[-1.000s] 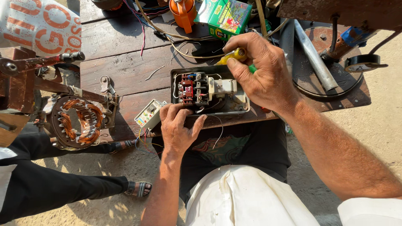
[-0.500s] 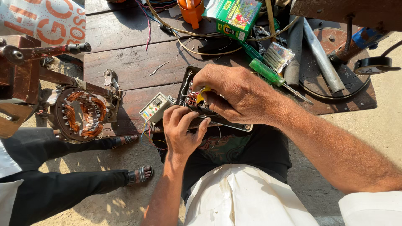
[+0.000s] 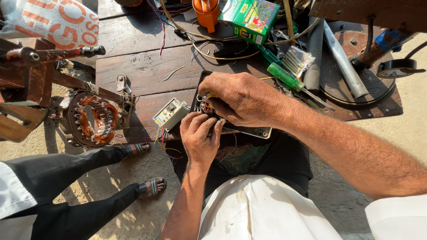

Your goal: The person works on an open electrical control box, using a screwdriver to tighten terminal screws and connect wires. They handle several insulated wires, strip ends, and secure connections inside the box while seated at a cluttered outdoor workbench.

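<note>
Seen from above, at the far left a white sack with orange print (image 3: 53, 20) lies beside a rusty metal winding frame (image 3: 26, 66), and below it a round motor stator with copper coils (image 3: 94, 118) hangs at the edge of the dark wooden counter (image 3: 142, 71). Another person's legs in black trousers and sandals (image 3: 89, 178) stand on the sandy ground. Just right of the stator, a small pale control module with coloured wires (image 3: 171, 114) rests on the counter. The left hand (image 3: 200, 138) curls its fingers closed against the near edge of an open black electrical box (image 3: 249, 130) at the front edge of the counter. The right hand (image 3: 240, 98) covers the box from above, its fingers bent down into the red and yellow parts inside; whether they pinch anything cannot be told. Farther right lie a green-handled screwdriver (image 3: 287, 78), a green carton (image 3: 255, 18), an orange cup (image 3: 207, 11) and a grey pipe (image 3: 342, 60).
</note>
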